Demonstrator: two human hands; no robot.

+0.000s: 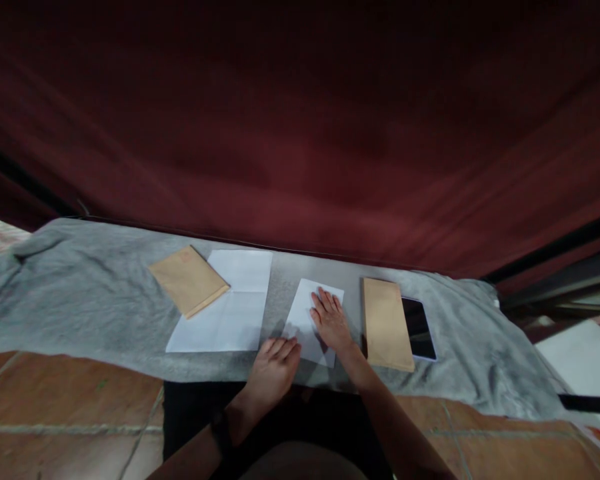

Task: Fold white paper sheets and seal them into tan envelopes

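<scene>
A folded white sheet (300, 310) lies on the grey cloth in front of me. My right hand (330, 321) rests flat on its upper right part, fingers spread. At the sheet's lower left corner is my left hand (274, 367), its fingers close together and curled; whether anything is between them is hidden. To the left, larger white paper (235, 320) with a crease across it lies flat, and a brown envelope (189, 280) overlaps its left side. More brown envelopes (387, 323) lie in a stack to the right of my right hand.
A dark-screened phone (419, 328) lies partly under the right-hand envelopes. The grey cloth (90, 287) is wrinkled toward both ends. A dark red fabric (300, 153) hangs behind it. Tiled floor (70, 393) shows in front, and a white panel (587, 357) stands at the far right.
</scene>
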